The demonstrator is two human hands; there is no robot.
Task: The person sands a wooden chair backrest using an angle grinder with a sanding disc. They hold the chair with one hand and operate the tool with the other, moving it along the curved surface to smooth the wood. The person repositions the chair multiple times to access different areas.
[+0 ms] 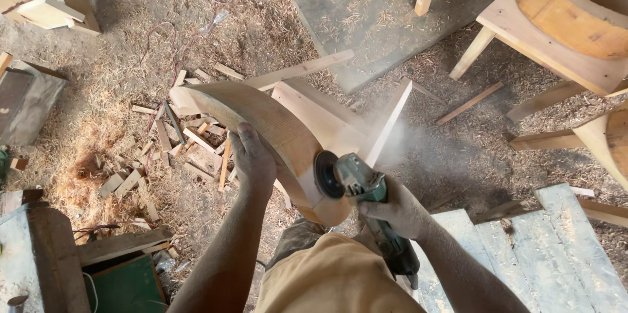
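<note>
Sanding in hand. Your left hand (254,159) grips curved pale wooden piece (261,120), held centre frame above shavings-strewn floor (118,90). Your right hand (399,211) clenches green angle grinder (366,192); black disc (327,174) meets near end, dust drifting right. Next move calls for steady brace, light pressure along curve.

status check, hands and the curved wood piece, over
Left hand grips curved wood piece. Right hand holds green grinder, disc on the wood's end, dust flying. Offcuts below, nothing blocking.
</note>
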